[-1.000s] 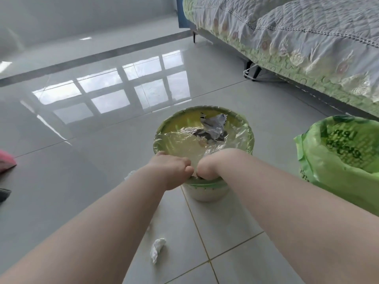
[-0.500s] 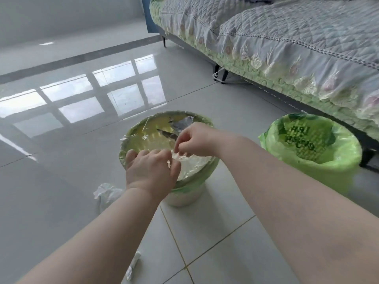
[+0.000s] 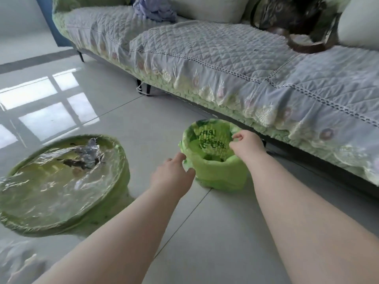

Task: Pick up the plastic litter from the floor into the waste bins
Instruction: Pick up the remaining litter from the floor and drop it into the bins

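- Both hands have left the large bin (image 3: 61, 181) on the left and now reach to the small green-lined bin (image 3: 213, 156) beside the sofa (image 3: 225, 58).
- Left hand (image 3: 172, 175) is spread loosely open at the near-left rim of that bin, its grip holding nothing visible.
- Right hand (image 3: 246, 144) is over the far-right rim, thumb and fingertips pinched together; I cannot tell whether they grip the liner edge.
- Done, I judge: clear plastic film (image 3: 53, 181) lies across the large bin's mouth, with a crumpled dark piece (image 3: 90, 154) on it.
- Left: a pale blurred scrap (image 3: 18, 261) on the floor (image 3: 205, 232) at lower left, probably litter awaiting pickup.
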